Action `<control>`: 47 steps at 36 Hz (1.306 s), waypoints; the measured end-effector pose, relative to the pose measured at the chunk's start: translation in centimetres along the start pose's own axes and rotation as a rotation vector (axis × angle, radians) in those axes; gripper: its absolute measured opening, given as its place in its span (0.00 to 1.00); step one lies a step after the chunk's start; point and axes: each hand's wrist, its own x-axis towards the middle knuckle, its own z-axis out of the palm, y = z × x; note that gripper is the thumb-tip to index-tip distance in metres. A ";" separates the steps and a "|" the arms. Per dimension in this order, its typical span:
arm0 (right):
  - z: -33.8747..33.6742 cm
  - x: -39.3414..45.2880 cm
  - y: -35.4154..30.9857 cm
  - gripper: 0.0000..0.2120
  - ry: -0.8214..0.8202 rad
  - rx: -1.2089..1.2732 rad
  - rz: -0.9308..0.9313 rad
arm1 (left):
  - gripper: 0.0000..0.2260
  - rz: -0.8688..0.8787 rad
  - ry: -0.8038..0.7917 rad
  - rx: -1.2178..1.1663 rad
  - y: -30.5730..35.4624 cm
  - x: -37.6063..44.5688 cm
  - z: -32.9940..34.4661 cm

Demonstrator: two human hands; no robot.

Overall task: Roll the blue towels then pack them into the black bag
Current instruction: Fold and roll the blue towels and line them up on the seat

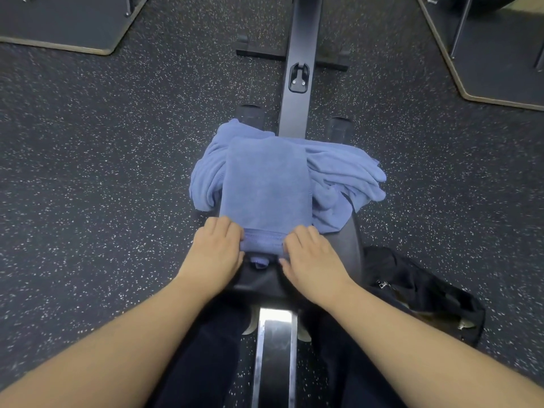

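Speckled dark rubber flooring [103, 178] fills the view, gym style, with two flat platforms, one at the upper left [67, 22] and one at the upper right [500, 54]. Down the middle runs a long black rail [297, 83], and I'm looking down on a black padded seat [351, 240] that sits across it.

On that seat lies the folded blue towel [266, 184], a neat long strip running away from me. Its near end is turned over into a small roll, right at the seat's near edge. Both hands are on that roll. The left hand [216, 248] grips its left end, fingers curled over the top. The right hand [312, 257] does the same on the right end, fingers curled over, thumb tucked in low toward the seat. A little blue tag or corner pokes out below the roll between the two hands.

Under and behind the strip I see more blue towels [347, 169], loose and bunched, spilling off both sides of the seat.

And the black bag [418, 290] lies on the floor just beside the seat, to my right, slumped and partly open with a zip pull showing. Dark trouser legs [200, 363] straddle the shiny metal rail [273, 348] at the bottom.
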 end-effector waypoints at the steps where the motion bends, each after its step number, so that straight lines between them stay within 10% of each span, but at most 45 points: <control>1: 0.2 0.1 0.1 0.10 0.020 -0.012 0.006 | 0.13 -0.005 0.003 0.005 -0.1 0.1 0.1; 35: 1.1 2.4 1.0 0.06 0.119 0.180 -0.107 | 0.21 -0.245 0.002 -0.020 -0.7 2.7 1.0; 47: 1.8 2.5 1.3 0.09 0.100 0.141 -0.025 | 0.02 -0.188 0.105 -0.219 -0.3 3.0 -0.1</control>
